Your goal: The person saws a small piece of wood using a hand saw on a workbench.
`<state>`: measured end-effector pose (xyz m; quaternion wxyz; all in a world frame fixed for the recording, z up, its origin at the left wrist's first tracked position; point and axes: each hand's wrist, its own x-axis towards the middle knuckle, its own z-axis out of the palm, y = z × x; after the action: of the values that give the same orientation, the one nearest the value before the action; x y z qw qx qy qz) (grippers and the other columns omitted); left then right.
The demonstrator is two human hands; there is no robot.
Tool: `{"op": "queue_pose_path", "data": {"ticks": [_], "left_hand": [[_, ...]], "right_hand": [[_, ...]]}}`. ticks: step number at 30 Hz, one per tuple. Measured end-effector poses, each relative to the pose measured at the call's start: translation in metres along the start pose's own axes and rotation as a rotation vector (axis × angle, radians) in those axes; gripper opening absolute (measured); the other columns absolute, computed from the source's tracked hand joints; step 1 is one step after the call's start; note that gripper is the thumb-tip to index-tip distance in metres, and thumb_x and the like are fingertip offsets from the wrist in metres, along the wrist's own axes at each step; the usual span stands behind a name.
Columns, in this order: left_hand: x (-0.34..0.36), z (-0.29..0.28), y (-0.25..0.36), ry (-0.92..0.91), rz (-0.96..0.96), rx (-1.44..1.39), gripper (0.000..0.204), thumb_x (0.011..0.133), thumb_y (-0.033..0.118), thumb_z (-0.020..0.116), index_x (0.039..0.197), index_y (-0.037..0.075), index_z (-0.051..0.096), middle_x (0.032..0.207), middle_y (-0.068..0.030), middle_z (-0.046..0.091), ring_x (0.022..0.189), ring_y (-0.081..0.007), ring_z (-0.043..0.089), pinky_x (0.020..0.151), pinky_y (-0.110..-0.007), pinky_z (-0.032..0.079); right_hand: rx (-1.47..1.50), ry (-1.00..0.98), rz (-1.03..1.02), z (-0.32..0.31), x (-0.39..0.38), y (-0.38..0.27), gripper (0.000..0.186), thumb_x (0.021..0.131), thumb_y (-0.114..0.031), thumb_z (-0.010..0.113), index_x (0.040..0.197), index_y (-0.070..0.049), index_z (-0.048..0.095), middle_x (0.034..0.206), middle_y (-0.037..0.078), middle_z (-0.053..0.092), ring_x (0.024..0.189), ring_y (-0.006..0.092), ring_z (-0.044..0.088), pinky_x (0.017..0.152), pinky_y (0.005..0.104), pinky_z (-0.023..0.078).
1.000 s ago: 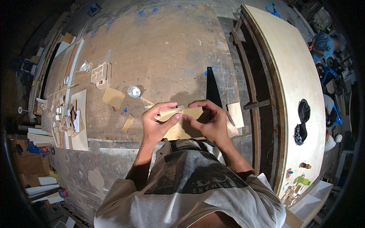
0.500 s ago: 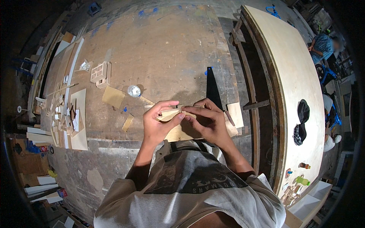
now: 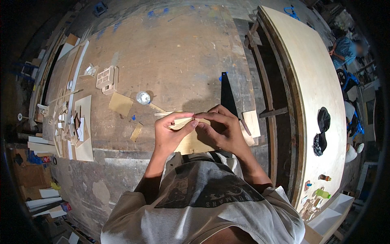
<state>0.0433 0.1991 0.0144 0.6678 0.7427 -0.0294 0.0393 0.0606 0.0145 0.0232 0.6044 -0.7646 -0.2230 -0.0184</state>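
A small pale wood block (image 3: 182,121) is held above the table's near edge, between the fingers and thumb of my left hand (image 3: 165,134). The thumb and forefinger of my right hand (image 3: 228,131) close on the block's right end, fingertips meeting those of the left. How the far end is shaped is covered by my fingers. Below both hands lies a light wood board (image 3: 195,144). A thin wood strip (image 3: 161,114) pokes out behind my left hand. Beyond my right hand rests a black tapered saw blade (image 3: 228,93); its lower end is hidden.
Left on the table (image 3: 170,53) are a miniature wooden frame (image 3: 105,79), a clear round container (image 3: 143,97), a thin square sheet (image 3: 121,104) and piled offcuts (image 3: 71,124). Rightward, a pale workbench (image 3: 313,81) carries a black cloth item (image 3: 323,120). A person (image 3: 344,51) sits beyond.
My fingers have shifted slightly around the block, and the right fingertips have drawn closer against the left. The strip behind my left hand shows more. Both hands stay in nearly the same place.
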Motion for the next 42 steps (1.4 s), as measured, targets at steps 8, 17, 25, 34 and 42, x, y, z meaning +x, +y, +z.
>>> {"op": "queue_pose_path", "data": {"ticks": [8, 17, 25, 34, 42], "left_hand": [[0.005, 0.003, -0.007, 0.005, -0.08, -0.017, 0.02, 0.078, 0.007, 0.077, 0.095, -0.002, 0.07, 0.091, -0.0074, 0.071, 0.083, -0.0114, 0.064, 0.076, -0.025, 0.05], [0.019, 0.009, -0.024, -0.115, -0.215, -0.109, 0.022, 0.079, 0.006, 0.076, 0.098, -0.004, 0.069, 0.091, -0.0079, 0.07, 0.083, -0.0104, 0.063, 0.074, -0.024, 0.05], [0.039, 0.013, 0.007, -0.215, -0.118, -0.162, 0.02, 0.08, 0.003, 0.074, 0.098, -0.005, 0.068, 0.092, -0.0082, 0.07, 0.082, -0.0108, 0.065, 0.075, -0.023, 0.051], [0.037, 0.007, 0.025, -0.202, -0.069, -0.167, 0.021, 0.08, 0.004, 0.075, 0.098, -0.005, 0.068, 0.09, -0.0084, 0.07, 0.084, -0.0109, 0.065, 0.076, -0.023, 0.052], [0.029, 0.006, 0.031, -0.128, -0.025, -0.122, 0.022, 0.08, 0.005, 0.076, 0.098, -0.003, 0.069, 0.091, -0.006, 0.07, 0.082, -0.0085, 0.063, 0.074, -0.022, 0.051]], "right_hand": [[-0.066, -0.022, 0.054, -0.002, 0.0, 0.001, 0.033, 0.078, -0.009, 0.074, 0.111, -0.009, 0.069, 0.078, 0.007, 0.053, 0.065, 0.0148, 0.052, 0.059, 0.0274, 0.043], [-0.281, -0.066, -0.021, -0.022, 0.001, -0.003, 0.03, 0.077, -0.011, 0.075, 0.105, -0.004, 0.066, 0.099, 0.012, 0.061, 0.089, 0.0292, 0.064, 0.078, 0.0345, 0.052], [-0.343, -0.045, -0.112, -0.039, 0.011, -0.019, 0.025, 0.082, -0.018, 0.07, 0.103, -0.006, 0.065, 0.099, 0.012, 0.062, 0.083, 0.0328, 0.065, 0.071, 0.0372, 0.054], [-0.248, -0.125, -0.129, -0.043, 0.02, -0.036, 0.03, 0.078, -0.001, 0.071, 0.107, -0.004, 0.065, 0.102, 0.011, 0.06, 0.093, 0.0278, 0.063, 0.082, 0.0349, 0.052], [-0.211, -0.034, -0.094, -0.037, 0.017, -0.041, 0.031, 0.075, -0.001, 0.075, 0.104, -0.001, 0.066, 0.1, 0.011, 0.061, 0.091, 0.0242, 0.063, 0.078, 0.031, 0.051]]}}
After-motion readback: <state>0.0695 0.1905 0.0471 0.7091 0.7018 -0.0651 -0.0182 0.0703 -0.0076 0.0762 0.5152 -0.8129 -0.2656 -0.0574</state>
